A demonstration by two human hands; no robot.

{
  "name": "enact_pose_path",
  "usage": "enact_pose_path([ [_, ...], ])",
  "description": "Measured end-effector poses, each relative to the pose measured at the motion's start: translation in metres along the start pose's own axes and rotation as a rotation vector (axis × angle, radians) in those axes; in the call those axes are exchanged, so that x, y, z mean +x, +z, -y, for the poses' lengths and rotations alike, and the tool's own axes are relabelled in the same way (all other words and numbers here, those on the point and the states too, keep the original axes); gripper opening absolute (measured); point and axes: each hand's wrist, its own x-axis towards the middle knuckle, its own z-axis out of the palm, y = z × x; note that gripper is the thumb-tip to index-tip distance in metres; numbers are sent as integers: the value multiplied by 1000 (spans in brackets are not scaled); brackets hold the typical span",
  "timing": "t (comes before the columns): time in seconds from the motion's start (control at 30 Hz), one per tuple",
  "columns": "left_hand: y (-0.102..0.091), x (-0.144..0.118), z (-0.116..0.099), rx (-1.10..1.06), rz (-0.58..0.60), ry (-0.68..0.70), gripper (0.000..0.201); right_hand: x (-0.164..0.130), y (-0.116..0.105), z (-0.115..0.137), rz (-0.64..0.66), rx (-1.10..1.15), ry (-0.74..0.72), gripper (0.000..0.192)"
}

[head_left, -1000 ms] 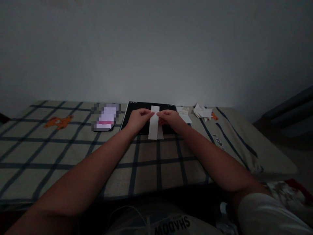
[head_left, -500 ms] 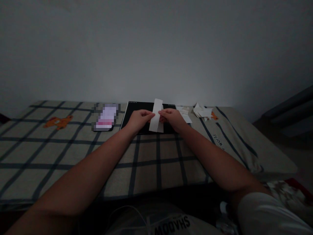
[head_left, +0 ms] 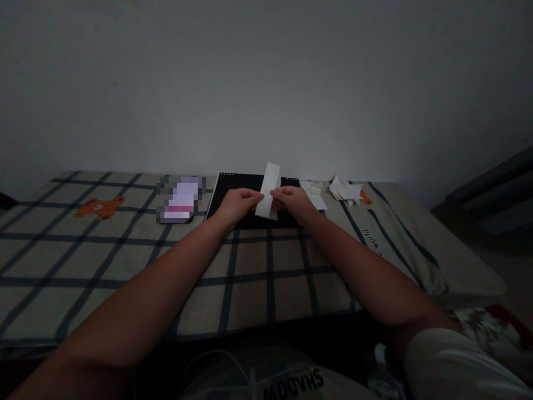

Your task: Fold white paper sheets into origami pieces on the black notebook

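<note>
A white paper strip is held upright and slightly tilted between my two hands. My left hand pinches its left edge between thumb and fingers. On the opposite edge, my right hand pinches it the same way. Below and behind the strip lies a flat black folder or pad with rows of small white marks along its far edge. Just right of the black pad are loose pieces of white paper, partly hidden by my right hand.
A phone with a lit, blurred screen lies left of the pad. Crumpled white paper sits to the right. Everything rests on a checked cloth with an orange bear print, against a grey wall. A clear bottle stands low at right.
The paper strip has shifted slightly upward and to the right between my fingers, with its top leaning more to the right. Both hands stay in nearly the same place.
</note>
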Motion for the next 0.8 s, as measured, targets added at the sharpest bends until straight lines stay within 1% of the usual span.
enact_pose_path([
  [0.1,-2,1,2,101,-32,67,23,-1,0,0,33,13,26,20],
  [0.23,-3,2,3,150,-33,89,23,-1,0,0,45,-4,15,19],
  [0.4,-1,-1,0,95,1,67,23,-1,0,-1,31,-62,-2,19],
  [0.57,0,-1,-1,64,-4,49,21,1,0,-3,24,-71,-15,17],
  [0.7,-2,0,1,171,-33,97,25,0,1,-2,17,-18,12,15],
  [0.8,-3,1,-1,264,-66,144,26,-2,2,0,59,19,60,14],
])
